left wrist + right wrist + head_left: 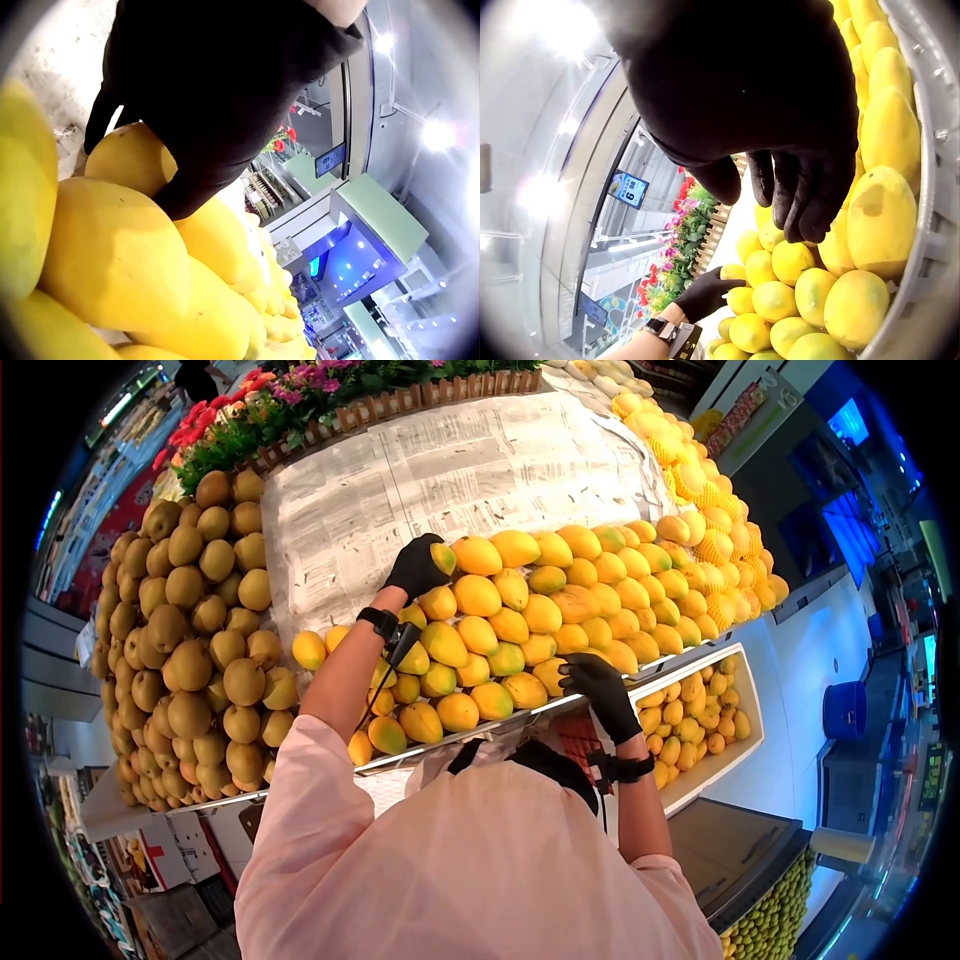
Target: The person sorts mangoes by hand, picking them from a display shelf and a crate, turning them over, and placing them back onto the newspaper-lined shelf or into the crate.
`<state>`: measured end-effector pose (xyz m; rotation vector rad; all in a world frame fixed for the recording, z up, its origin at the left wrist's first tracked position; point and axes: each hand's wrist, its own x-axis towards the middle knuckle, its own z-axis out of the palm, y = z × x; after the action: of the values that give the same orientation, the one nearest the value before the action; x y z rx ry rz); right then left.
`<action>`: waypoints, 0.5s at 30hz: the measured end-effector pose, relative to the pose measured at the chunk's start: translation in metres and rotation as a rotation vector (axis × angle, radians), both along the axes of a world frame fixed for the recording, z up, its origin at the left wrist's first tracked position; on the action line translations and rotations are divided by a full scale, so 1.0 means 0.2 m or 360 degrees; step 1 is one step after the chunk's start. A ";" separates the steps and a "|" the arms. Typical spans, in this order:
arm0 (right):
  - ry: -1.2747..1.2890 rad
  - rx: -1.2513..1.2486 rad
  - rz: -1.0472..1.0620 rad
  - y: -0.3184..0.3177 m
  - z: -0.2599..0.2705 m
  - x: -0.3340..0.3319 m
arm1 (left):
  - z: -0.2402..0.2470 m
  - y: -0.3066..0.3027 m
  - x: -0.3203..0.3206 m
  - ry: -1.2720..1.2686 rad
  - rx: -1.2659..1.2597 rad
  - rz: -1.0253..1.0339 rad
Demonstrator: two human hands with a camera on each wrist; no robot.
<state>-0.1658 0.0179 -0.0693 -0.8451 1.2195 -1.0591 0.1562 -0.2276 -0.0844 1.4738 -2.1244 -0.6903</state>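
Note:
My black-gloved left hand (415, 568) is at the back left of the rows of mangoes, on the newspaper side. Its fingers and thumb grip a mango (129, 159), low among its neighbours. Over the front rows, close to the display's rim, is my right hand (600, 695), gloved in black too. In the right wrist view its fingers (810, 191) hang loosely bent, thumb apart, with nothing between them. Below the fingertips lie yellow mangoes (793, 261). Most mangoes in the rows are yellow, a few tinged green.
Newspaper sheets (420, 470) cover the board behind the mangoes. Brown round fruit (190, 665) is heaped at the left, netted yellow fruit (714, 547) at the right. A small fence (395, 402) with flowers edges the back. A white bin (752, 725) of mangoes stands front right.

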 end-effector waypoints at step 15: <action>0.0014 0.0020 -0.0179 0.10 0.06 -0.13 | 0.09 -0.06 0.11 0.0029 0.0364 -0.0206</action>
<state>-0.1914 0.0371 -0.0577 -0.7795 1.2923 -1.1375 0.1782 -0.2391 -0.0654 1.4449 -2.2006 -1.0201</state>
